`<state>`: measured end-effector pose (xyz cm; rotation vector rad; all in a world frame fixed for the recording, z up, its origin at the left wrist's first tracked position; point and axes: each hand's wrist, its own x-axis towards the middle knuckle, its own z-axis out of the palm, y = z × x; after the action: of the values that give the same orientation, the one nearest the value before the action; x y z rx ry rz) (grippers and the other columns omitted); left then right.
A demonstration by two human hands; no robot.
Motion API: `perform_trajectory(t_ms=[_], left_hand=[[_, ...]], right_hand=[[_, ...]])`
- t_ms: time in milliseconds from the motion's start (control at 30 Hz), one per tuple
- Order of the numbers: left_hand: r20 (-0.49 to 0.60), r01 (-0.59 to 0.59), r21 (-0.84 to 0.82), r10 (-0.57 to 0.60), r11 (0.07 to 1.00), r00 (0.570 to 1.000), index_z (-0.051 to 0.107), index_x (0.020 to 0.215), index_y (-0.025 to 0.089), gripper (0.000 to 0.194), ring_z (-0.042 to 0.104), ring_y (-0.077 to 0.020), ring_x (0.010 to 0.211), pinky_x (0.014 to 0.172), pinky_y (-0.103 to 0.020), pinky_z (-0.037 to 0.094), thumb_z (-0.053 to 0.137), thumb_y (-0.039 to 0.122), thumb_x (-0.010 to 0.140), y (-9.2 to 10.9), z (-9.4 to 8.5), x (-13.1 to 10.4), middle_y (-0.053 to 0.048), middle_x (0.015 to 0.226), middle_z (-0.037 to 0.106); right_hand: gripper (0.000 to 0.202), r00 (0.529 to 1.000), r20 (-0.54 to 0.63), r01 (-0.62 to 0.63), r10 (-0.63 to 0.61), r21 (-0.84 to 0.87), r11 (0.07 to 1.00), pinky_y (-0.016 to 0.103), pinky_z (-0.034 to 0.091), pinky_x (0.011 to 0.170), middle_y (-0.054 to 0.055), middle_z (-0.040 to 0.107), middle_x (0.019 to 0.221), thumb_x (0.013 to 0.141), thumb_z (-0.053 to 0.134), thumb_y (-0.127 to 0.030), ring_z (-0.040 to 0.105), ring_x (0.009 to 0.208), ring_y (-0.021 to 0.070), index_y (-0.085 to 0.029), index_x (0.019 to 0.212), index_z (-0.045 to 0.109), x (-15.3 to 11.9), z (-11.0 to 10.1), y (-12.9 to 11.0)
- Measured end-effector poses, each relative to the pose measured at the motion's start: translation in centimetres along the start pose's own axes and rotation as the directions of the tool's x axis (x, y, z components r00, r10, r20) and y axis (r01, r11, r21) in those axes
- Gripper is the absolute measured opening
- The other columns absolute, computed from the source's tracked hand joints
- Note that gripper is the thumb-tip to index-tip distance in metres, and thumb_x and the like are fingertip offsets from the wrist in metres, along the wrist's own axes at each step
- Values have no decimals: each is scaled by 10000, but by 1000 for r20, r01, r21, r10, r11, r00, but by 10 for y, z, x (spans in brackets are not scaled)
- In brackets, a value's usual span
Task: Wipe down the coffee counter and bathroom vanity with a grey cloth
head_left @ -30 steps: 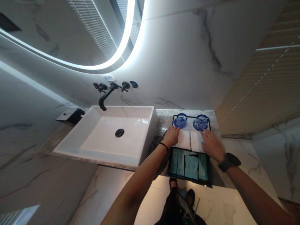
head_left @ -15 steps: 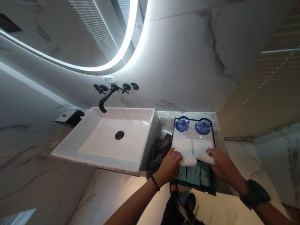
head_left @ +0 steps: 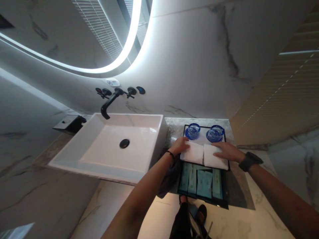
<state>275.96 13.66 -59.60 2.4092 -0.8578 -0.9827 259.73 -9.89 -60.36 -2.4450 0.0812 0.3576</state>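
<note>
Two folded white towels, a left one point(head_left: 193, 153) and a right one point(head_left: 211, 161), lie side by side on the front of a dark-rimmed tray point(head_left: 203, 130). At the left towel's outer far corner, my left hand point(head_left: 179, 146) has its fingers closed on the edge. My right hand point(head_left: 228, 152) rests over the other towel, thumb and fingers spread apart. Behind the towels stand two blue-rimmed glasses, one left point(head_left: 193, 129) and one right point(head_left: 216, 131), on blue coasters. In front, a dark box point(head_left: 203, 199) holds several pale green packets point(head_left: 204, 183).
A white rectangular basin point(head_left: 107, 159) sits left on the stone counter point(head_left: 174, 123), under a black wall tap point(head_left: 109, 103). Dark cloth point(head_left: 165, 186) lies between basin and tray, partly behind my left arm. A tissue box point(head_left: 69, 123) stands beyond the basin.
Both hands have moved away from me, from the towels' near edges to their outer far sides. The towels' front ends, raised and bent before, now lie flat, and more of the packets shows.
</note>
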Motion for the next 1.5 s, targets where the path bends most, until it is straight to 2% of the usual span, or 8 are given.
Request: perform_trajectory(t_ms=[300,500,667,800,967,1167,1267,1500], left_hand=[[-337,-32,160,85,987,938,540,1209,164,323,490,-262,1176,1027,-399,389,460,213,901,37,-17,-14,-122,1204,559],[-313,-116,42,123,992,942,604,1085,150,450,474,-333,1181,1039,-487,355,765,198,667,66,-26,36,-144,1176,586],[-321,-55,-295,-45,954,946,646,858,137,309,576,-327,1051,941,-442,451,793,252,612,38,-42,39,-127,921,666],[-284,-55,-624,-161,780,945,632,880,105,498,668,-237,753,673,-375,556,421,556,879,7,-57,10,-138,821,671],[-345,-142,-740,-190,657,919,620,964,82,690,672,-220,733,662,-385,572,246,658,888,1,-55,-10,-178,917,679],[-505,-142,-414,-97,899,857,606,1118,115,486,569,-291,1075,968,-447,445,646,456,774,24,-59,17,-152,1084,650],[-469,-147,-129,71,981,880,621,1080,132,458,485,-323,1159,1049,-472,353,753,294,673,39,-49,30,-148,1106,633],[-318,-140,269,225,953,921,597,1038,126,366,504,-320,1072,939,-441,426,707,318,746,50,-30,40,-158,1042,627]], right_hand=[[381,909,-415,-99,24,-161,982,491,423,987,181,611,1173,952,416,-311,524,1112,329,-78,1199,589,-9,-23,-29],[611,943,-332,-74,29,-125,989,605,384,988,253,510,1287,705,642,-66,431,1157,451,-39,1305,526,43,-43,-31],[621,903,-379,-134,204,202,970,677,357,989,217,585,1139,584,750,-213,469,1128,460,-86,1178,618,31,-44,-14],[614,817,-344,-153,463,646,748,585,529,861,178,632,1079,738,566,-585,620,980,349,-137,1157,544,-8,-40,-4],[548,791,-157,-27,591,956,291,289,539,876,8,579,1270,710,538,-682,593,1098,162,-313,1114,509,-26,-41,-10],[704,748,-367,-215,553,655,725,522,526,853,152,637,1042,646,647,-617,618,929,312,-143,1155,542,8,-56,-5],[636,797,-452,-299,402,284,911,582,424,944,197,603,1052,630,730,-455,540,1023,389,-85,1129,599,29,-57,-7],[475,913,-340,-325,226,-268,907,473,501,751,207,571,1085,722,732,-279,511,1027,395,-107,1147,606,55,-48,-36]])
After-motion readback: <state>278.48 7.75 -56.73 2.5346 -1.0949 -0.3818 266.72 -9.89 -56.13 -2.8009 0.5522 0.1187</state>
